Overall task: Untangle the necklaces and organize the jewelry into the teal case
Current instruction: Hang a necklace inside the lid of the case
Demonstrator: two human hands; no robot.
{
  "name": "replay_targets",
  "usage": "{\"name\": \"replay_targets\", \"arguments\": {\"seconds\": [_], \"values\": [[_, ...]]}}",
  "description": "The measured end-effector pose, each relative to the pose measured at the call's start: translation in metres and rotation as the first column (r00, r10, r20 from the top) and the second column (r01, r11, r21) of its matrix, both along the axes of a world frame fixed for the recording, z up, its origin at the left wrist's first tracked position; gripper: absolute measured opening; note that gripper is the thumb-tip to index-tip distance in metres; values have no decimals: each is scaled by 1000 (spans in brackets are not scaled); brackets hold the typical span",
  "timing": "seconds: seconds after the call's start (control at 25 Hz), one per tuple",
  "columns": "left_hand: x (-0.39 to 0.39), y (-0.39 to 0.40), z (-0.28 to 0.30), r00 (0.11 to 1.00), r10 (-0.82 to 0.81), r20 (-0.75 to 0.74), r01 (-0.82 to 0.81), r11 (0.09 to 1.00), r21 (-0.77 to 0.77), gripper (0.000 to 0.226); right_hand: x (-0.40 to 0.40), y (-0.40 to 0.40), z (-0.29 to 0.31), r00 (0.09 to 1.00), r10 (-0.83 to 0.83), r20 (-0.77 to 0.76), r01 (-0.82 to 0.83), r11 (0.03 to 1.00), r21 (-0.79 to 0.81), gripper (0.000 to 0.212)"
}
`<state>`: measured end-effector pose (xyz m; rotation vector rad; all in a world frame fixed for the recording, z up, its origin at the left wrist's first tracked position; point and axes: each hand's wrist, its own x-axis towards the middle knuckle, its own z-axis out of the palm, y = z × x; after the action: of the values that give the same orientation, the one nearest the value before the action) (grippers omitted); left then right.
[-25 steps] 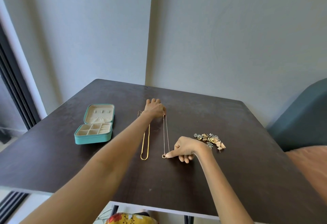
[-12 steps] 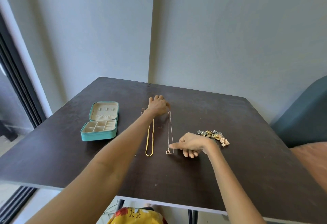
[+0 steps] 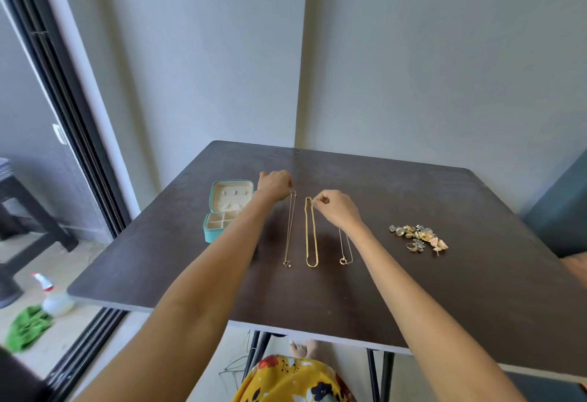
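Note:
Three necklaces lie side by side on the dark table (image 3: 444, 274). My left hand (image 3: 275, 184) is curled at the far end of the thin left necklace (image 3: 289, 226) and appears to pinch its top. My right hand (image 3: 333, 211) pinches the far end of the gold chain (image 3: 310, 233) in the middle. The thin ring-pendant necklace (image 3: 344, 253) lies free, partly hidden under my right wrist. The teal case (image 3: 212, 233) stands open to the left, partly hidden behind my left forearm.
A pile of earrings and rings (image 3: 419, 238) lies to the right of the necklaces. A teal chair (image 3: 559, 211) stands at the table's right edge. On the floor at the left are a spray bottle (image 3: 52, 296) and a green cloth (image 3: 25, 328).
My right hand left the ring pendant and moved up to the top of the gold chain. My left hand shifted left to the top of the thin left necklace.

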<state>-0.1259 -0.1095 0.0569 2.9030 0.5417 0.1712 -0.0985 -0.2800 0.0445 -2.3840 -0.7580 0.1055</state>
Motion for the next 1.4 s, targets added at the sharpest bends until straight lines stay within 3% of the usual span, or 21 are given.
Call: {"name": "replay_targets", "arguments": {"seconds": [0.24, 0.48, 0.68, 0.8, 0.88, 1.0, 1.08, 1.28, 1.4], "values": [[23, 6, -15, 999, 27, 26, -23, 992, -122, 32, 36, 44, 1, 987, 32, 154, -14, 993, -114, 23], [49, 16, -18, 1000, -16, -7, 15, 999, -41, 19, 80, 64, -18, 992, 106, 68, -95, 984, -148, 23], [54, 18, -22, 999, -51, -18, 51, 998, 21, 18, 91, 71, -32, 996, 79, 41, -76, 994, -80, 19], [50, 19, -24, 997, -67, 50, 73, 990, -123, 10, 90, 69, -27, 995, 102, -11, -102, 993, -58, 22], [45, 20, -22, 988, -57, 147, 110, 916, -386, 18, 83, 64, -20, 991, 105, -78, -104, 994, 10, 22], [28, 16, -16, 968, -32, 249, 196, 716, -670, 17, 64, 48, -11, 959, 164, -232, -125, 976, 176, 22], [14, 14, -11, 952, -19, 305, 249, 628, -738, 17, 50, 34, -7, 934, 207, -290, -141, 962, 235, 15], [-21, 0, 9, 921, -67, 385, 364, 504, -783, 22, 20, 6, 19, 901, 258, -350, -106, 911, 399, 9], [-41, -11, 32, 892, -37, 450, 436, 329, -837, 23, 1, -6, 42, 854, 351, -383, -94, 829, 551, 12]]}}
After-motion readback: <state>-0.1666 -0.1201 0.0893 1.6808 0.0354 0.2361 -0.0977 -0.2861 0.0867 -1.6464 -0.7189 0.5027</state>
